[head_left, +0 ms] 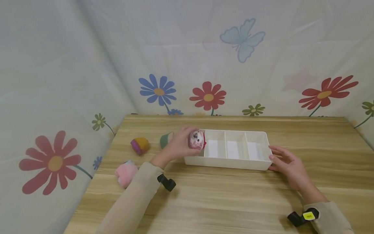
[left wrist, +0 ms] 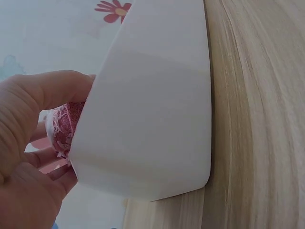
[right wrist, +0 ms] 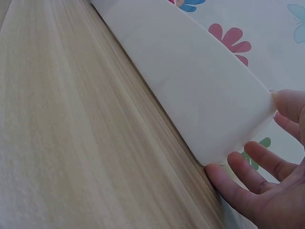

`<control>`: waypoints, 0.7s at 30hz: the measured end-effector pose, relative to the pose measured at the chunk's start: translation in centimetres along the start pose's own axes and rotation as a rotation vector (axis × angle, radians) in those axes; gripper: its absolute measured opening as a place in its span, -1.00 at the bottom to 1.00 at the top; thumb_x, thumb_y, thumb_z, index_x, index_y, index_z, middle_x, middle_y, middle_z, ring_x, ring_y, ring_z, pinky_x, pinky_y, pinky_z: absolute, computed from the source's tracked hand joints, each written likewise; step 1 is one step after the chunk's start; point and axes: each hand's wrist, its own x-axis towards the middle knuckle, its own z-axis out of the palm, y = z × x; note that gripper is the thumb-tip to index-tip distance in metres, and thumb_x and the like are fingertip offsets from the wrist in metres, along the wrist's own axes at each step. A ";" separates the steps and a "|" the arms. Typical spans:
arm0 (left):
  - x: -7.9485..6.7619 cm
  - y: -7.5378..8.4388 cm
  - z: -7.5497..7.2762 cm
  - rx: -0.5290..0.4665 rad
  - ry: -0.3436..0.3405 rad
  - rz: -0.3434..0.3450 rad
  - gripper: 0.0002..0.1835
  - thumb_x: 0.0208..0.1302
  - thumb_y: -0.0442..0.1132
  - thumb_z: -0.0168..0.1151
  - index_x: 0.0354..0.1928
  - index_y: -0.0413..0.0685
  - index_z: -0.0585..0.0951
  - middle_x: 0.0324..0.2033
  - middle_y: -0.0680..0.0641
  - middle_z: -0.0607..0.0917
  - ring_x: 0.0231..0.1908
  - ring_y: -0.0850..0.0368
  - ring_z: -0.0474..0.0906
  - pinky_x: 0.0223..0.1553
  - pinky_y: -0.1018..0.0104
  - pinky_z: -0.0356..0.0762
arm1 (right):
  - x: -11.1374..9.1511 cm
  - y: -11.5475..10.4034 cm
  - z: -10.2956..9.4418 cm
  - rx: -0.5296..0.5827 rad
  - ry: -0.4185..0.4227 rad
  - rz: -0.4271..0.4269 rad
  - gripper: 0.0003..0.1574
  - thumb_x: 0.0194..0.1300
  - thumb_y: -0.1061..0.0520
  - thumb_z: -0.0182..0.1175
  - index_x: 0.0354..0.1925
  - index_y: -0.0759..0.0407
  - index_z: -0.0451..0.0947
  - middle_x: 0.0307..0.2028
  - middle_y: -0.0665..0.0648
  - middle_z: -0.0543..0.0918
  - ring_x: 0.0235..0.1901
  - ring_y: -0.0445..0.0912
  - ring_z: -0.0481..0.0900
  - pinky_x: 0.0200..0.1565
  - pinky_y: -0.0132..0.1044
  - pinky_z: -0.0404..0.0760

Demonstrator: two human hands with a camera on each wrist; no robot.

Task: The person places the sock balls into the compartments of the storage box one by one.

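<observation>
My left hand (head_left: 182, 143) grips a small round red-and-white fabric toy (head_left: 196, 139) with dark spots like a face. It holds the toy at the leftmost compartment of a long white divided box (head_left: 228, 163). In the left wrist view, the toy's red fabric (left wrist: 64, 126) shows between thumb and fingers, partly hidden by the box wall. At the box's other end, my right hand (head_left: 287, 165) touches the corner with spread, slightly bent fingers. Its thumb lies at the rim in the right wrist view, and the little finger reaches the box's lower edge.
Left of the box lie a yellow-and-purple soft toy (head_left: 140, 145) and a pink one with some blue (head_left: 126, 174). A green item (head_left: 165, 140) is partly hidden behind the left hand. A flower-printed curtain (head_left: 181, 58) hangs behind the wooden table (head_left: 233, 198).
</observation>
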 end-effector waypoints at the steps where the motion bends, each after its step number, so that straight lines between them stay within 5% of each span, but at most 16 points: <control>1: 0.1 -0.1 0.1 0.011 -0.005 0.002 -0.18 -0.16 0.02 0.50 0.23 0.17 0.37 0.11 0.09 0.38 0.02 0.20 0.31 -0.08 0.27 0.49 | 0.0 0.0 0.0 0.004 0.000 -0.002 -0.47 0.29 0.29 0.11 0.23 0.25 0.34 -0.02 -0.01 0.47 -0.18 -0.23 0.59 -0.28 -0.23 0.62; 12: 0.3 -1.0 0.3 0.067 -0.038 0.080 -0.27 -0.08 -0.11 0.45 0.21 0.03 0.40 0.09 0.02 0.44 0.05 0.12 0.30 0.03 0.13 0.37 | 0.0 0.1 0.1 0.033 0.002 -0.019 -0.49 0.29 0.32 0.10 0.21 0.24 0.37 -0.02 -0.01 0.49 -0.18 -0.22 0.59 -0.29 -0.23 0.63; 21: 0.1 -1.2 0.1 0.082 -0.048 0.101 -0.24 -0.03 -0.03 0.44 0.24 -0.04 0.37 0.18 -0.03 0.38 0.19 0.04 0.19 0.19 -0.02 0.19 | 0.2 0.2 -0.1 0.017 0.003 0.000 -0.47 0.29 0.28 0.11 0.23 0.22 0.36 0.00 0.00 0.46 -0.17 -0.24 0.58 -0.27 -0.24 0.62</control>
